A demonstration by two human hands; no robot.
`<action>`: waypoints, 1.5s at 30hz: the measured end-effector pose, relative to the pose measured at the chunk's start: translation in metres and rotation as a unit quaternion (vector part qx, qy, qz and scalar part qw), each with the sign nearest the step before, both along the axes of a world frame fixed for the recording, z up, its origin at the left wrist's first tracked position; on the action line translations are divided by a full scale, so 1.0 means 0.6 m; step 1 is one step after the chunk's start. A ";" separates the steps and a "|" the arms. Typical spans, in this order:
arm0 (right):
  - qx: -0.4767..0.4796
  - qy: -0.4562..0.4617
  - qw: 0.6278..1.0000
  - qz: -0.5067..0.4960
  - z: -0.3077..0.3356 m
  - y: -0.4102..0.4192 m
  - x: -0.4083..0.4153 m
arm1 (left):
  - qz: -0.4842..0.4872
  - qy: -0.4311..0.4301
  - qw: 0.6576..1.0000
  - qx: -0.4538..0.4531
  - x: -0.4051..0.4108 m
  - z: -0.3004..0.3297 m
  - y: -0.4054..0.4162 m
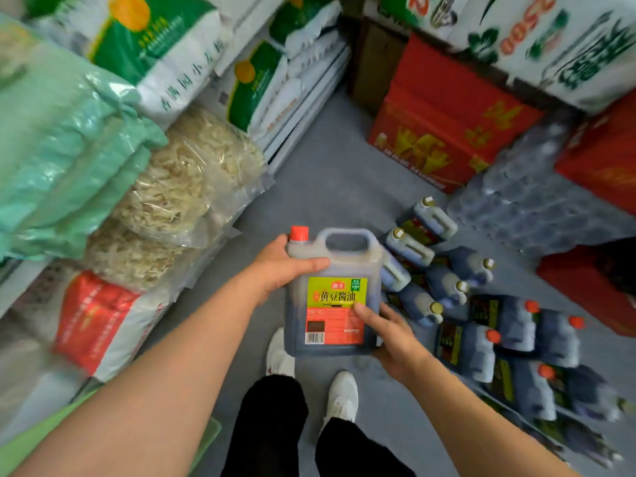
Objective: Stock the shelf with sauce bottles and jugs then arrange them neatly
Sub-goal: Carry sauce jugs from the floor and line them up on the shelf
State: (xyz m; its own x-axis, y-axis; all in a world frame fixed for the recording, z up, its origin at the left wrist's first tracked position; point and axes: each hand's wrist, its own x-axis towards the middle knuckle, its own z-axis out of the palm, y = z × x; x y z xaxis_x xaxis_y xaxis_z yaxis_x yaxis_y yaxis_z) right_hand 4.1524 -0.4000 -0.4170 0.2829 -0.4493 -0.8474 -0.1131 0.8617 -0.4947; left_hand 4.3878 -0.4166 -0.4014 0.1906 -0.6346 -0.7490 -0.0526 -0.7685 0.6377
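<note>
Item: soy sauce jug (332, 294), red cap, upright, held above floor (327, 173). My left hand (285, 266) grips its shoulder; right hand (392, 335) grips lower corner. More jugs (481, 304) lie w/ caps sideways on floor, right.

The jug (332, 290) I hold between my left hand (280, 266) and right hand (392, 335) carries a green and red label reading 黄豆酱油, with the brand 海天 in a red patch above it and a barcode at its lower left. Far up to the right of my grip, a white sack (537, 32) shows "0350" upside down. Other print is too blurred to read.
</note>
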 end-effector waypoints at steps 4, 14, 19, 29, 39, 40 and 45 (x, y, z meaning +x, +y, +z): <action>-0.049 -0.020 0.999 -0.001 0.134 0.014 -0.011 | -0.014 -0.020 0.998 -0.050 -0.008 0.163 0.014; -0.207 -0.104 0.972 0.036 0.452 0.001 0.015 | 0.045 -0.101 0.975 -0.195 0.008 0.544 0.079; -0.276 -0.157 0.946 0.070 0.589 -0.012 0.084 | 0.085 -0.169 0.941 -0.281 0.055 0.709 0.124; -0.359 -0.238 0.887 0.169 0.794 -0.028 0.311 | 0.134 -0.352 0.870 -0.318 0.229 0.924 0.207; -0.373 -0.309 0.820 0.305 0.884 -0.028 0.611 | 0.250 -0.419 0.823 -0.291 0.457 1.000 0.299; -0.370 -0.315 0.815 0.317 0.886 -0.025 0.639 | 0.261 -0.426 0.818 -0.284 0.477 1.000 0.308; -0.373 -0.312 0.788 0.379 0.876 -0.001 0.770 | 0.309 -0.464 0.791 -0.252 0.564 0.994 0.360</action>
State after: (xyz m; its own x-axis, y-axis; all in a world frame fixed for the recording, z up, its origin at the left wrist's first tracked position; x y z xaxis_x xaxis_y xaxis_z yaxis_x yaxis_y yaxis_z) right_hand 4.6142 -0.4005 0.1087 0.9660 -0.2577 -0.0182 0.0099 0.1075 -0.9942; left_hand 4.7265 -0.2004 0.1949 0.9005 -0.3786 0.2138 -0.3913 -0.4914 0.7781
